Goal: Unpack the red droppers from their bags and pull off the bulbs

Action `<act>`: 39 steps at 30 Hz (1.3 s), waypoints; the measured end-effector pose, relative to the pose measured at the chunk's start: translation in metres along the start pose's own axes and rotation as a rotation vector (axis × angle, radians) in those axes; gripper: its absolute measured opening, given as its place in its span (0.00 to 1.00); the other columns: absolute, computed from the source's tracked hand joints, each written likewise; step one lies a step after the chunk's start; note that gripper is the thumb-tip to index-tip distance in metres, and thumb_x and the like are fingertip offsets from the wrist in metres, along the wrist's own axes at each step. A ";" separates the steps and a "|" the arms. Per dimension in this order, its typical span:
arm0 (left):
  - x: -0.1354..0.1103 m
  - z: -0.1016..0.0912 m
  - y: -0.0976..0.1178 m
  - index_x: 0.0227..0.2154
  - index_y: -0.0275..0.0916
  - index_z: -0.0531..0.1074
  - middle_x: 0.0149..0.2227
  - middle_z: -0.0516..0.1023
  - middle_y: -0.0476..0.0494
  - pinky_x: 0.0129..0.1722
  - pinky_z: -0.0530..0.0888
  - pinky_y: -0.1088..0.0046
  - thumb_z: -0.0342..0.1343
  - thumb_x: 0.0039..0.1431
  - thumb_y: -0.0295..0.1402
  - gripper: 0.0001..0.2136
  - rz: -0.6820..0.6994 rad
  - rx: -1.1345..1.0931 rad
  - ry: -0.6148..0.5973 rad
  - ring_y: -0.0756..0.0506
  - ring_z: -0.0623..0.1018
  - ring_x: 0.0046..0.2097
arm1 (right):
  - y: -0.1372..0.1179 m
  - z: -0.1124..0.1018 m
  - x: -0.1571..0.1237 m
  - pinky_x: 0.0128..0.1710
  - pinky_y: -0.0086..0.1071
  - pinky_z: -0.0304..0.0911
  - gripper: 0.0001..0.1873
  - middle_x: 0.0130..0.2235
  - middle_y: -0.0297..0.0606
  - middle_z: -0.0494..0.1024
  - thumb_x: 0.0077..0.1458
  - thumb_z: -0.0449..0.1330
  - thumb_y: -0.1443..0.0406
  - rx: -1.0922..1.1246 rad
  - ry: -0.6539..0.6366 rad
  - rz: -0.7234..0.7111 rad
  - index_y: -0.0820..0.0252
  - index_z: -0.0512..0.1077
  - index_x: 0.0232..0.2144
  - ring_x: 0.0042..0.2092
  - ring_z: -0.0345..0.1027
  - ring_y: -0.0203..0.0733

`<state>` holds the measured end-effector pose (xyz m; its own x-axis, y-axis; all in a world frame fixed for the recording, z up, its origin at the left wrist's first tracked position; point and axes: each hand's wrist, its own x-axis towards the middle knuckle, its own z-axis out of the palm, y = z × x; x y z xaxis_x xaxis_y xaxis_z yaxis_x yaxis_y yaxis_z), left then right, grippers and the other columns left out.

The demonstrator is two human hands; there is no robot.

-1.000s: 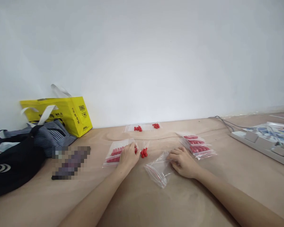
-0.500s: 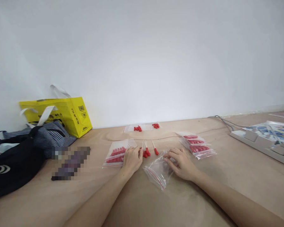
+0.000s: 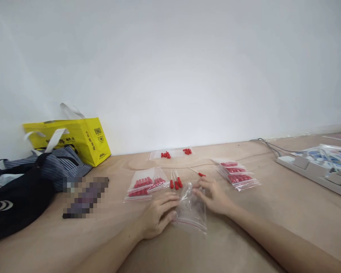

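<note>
A clear zip bag [image 3: 191, 214] with a red line along its closure lies flat before me and looks empty. My right hand [image 3: 213, 195] pinches its far right corner between thumb and fingers. At the bag's left edge rests my left hand [image 3: 160, 214], fingers stretched and thumb apart, touching the plastic. Just beyond the bag are several thin pale sticks with red bulb-like ends [image 3: 176, 184]. One more such stick [image 3: 200, 174] lies slanted, close to my right fingertips.
Filled zip bags of red-ended pieces lie left [image 3: 142, 184] and right [image 3: 237, 174]. More red-ended sticks [image 3: 165, 155] lie by the wall. A yellow bag [image 3: 93, 140], a striped bag [image 3: 64, 163] and a black cap [image 3: 19, 201] crowd the left. A white tray [image 3: 312, 172] is at right.
My left hand has come back from the filled bags on the left to the clear bag's edge. The bag has turned, its closure now facing me. One loose stick has swung to the right.
</note>
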<state>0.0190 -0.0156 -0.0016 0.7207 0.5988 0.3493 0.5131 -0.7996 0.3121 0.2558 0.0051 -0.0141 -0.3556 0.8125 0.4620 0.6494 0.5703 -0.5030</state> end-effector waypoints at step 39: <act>-0.001 0.000 0.017 0.44 0.49 0.67 0.57 0.58 0.45 0.54 0.55 0.46 0.49 0.55 0.41 0.14 -0.017 0.032 -0.269 0.34 0.49 0.61 | 0.021 0.035 0.037 0.26 0.26 0.56 0.18 0.26 0.35 0.70 0.46 0.57 0.54 0.211 0.030 0.454 0.64 0.66 0.32 0.28 0.64 0.35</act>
<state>0.0264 -0.0296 0.0036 0.8077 0.5818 0.0956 0.5374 -0.7932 0.2865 0.2322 0.0516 -0.0330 -0.0473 0.9823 0.1812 0.5829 0.1745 -0.7936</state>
